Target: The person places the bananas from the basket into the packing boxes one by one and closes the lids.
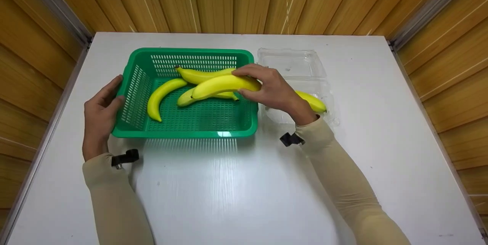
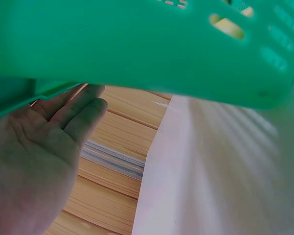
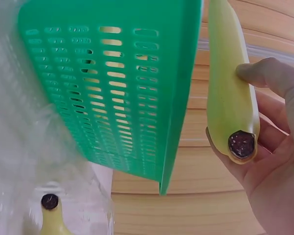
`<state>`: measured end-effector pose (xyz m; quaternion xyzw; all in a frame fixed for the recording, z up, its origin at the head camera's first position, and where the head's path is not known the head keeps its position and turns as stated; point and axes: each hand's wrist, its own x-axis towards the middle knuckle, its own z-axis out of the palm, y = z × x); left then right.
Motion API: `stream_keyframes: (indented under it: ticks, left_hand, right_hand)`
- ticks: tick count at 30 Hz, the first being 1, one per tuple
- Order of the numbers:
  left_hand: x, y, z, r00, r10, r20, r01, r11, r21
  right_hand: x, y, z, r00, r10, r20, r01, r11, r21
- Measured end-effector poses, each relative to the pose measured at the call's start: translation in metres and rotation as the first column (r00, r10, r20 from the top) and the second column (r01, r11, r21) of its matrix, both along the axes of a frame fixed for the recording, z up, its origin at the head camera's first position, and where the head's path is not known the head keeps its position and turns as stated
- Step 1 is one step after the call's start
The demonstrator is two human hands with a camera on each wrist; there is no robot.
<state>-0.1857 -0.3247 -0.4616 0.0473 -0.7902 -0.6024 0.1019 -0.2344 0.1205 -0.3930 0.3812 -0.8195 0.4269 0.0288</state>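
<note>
My right hand (image 1: 271,86) grips a yellow banana (image 1: 223,84) by its right end, thumb on the near side, over the right part of a green plastic basket (image 1: 190,134). In the right wrist view the banana's dark end (image 3: 242,144) points at the camera. Inside the basket lie a curved banana (image 1: 162,98) at the left, another banana (image 1: 202,76) at the back and one more (image 1: 186,99) partly covered by the held one. At the basket's left side rests my left hand (image 1: 98,115), its fingers fairly straight and touching the rim.
A clear plastic clamshell box (image 1: 291,63) stands unfolded to the right of the basket. One banana (image 1: 313,102) lies in its near half, partly behind my right wrist. The white table (image 1: 228,191) meets wood-panelled walls (image 1: 248,0) at the back and sides.
</note>
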Motion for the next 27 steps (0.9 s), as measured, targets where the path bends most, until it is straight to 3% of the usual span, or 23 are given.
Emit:
stream_keyframes:
  ticks: [2, 17, 27]
  left_hand:
    - [0.000, 0.000, -0.001, 1.000, -0.002, -0.021, 0.002, 1.000, 0.007]
    - [0.000, -0.001, -0.001, 1.000, -0.008, 0.002, 0.008, 1.000, 0.005]
    - [0.001, 0.000, 0.000, 1.000, 0.005, 0.009, -0.005, 1.000, -0.003]
  right_hand:
    - [0.003, 0.005, -0.001, 1.000, -0.005, 0.001, 0.005, 1.000, -0.009]
    - [0.014, 0.049, -0.009, 0.993, -0.113, 0.033, 0.114, 0.993, -0.042]
    - [0.021, 0.080, -0.019, 0.975, -0.196, 0.108, 0.202, 0.978, -0.049]
